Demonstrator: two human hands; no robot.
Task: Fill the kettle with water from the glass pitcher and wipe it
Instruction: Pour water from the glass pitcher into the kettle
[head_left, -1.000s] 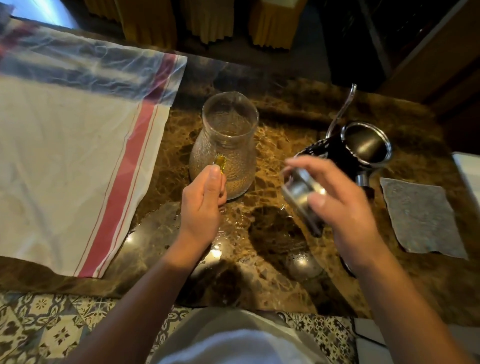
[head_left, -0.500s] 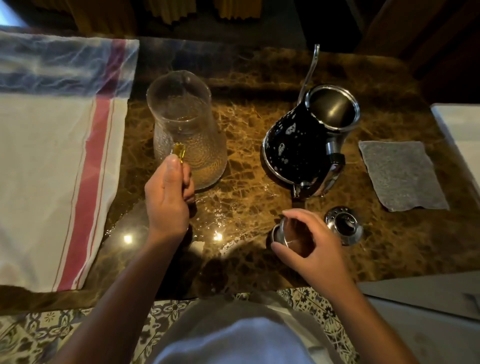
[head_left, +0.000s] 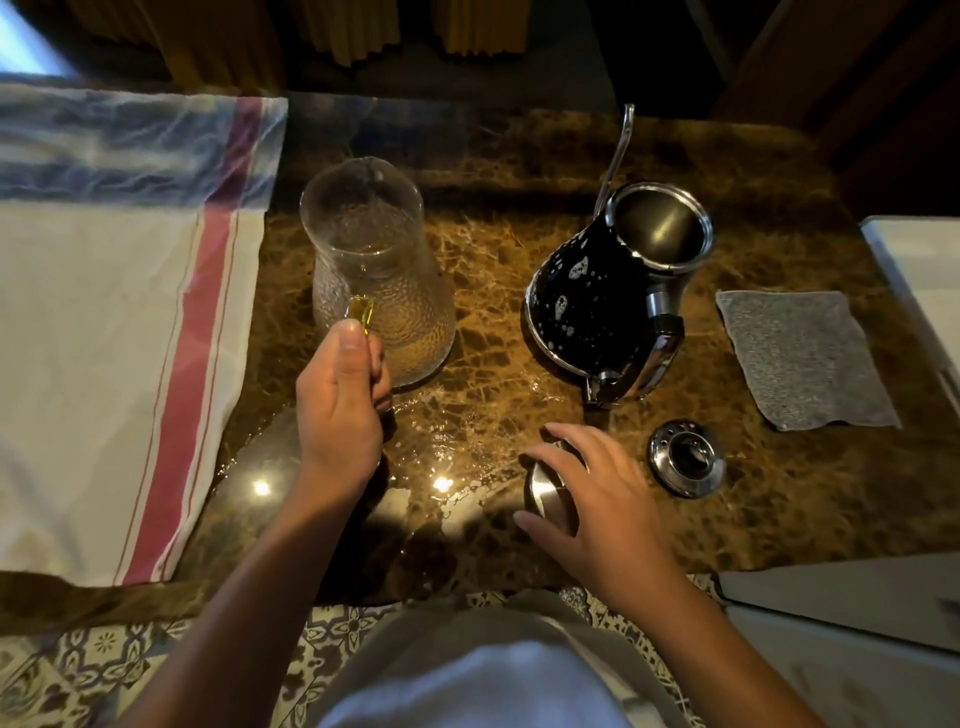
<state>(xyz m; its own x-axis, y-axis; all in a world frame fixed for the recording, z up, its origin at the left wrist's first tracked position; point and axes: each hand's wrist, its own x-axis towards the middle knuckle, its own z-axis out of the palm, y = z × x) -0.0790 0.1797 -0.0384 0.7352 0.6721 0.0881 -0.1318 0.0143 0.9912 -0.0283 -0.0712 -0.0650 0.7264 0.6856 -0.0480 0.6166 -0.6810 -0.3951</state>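
The textured glass pitcher (head_left: 382, 291) stands at the middle of the brown marble counter (head_left: 493, 260), a little water in its base. My left hand (head_left: 340, 410) is closed on the pitcher's amber handle (head_left: 362, 312) at its near side. To the right stands the black speckled kettle (head_left: 587, 306), mouth uncovered, thin spout pointing away. My right hand (head_left: 597, 509) is down at the counter in front of the kettle, thumb and fingers around a steel kettle lid (head_left: 545, 488). The grey wiping cloth (head_left: 802, 358) lies flat right of the kettle.
A second round steel piece (head_left: 685, 457) lies on the counter between my right hand and the grey cloth. A large white towel with a red stripe (head_left: 104, 364) covers the counter's left part. A white surface (head_left: 919, 270) borders the right edge. The counter shines wet near the pitcher.
My right hand has brought the steel lid down from in front of the kettle to the counter. My left hand has stayed on the pitcher's handle. The view shifted left and down.
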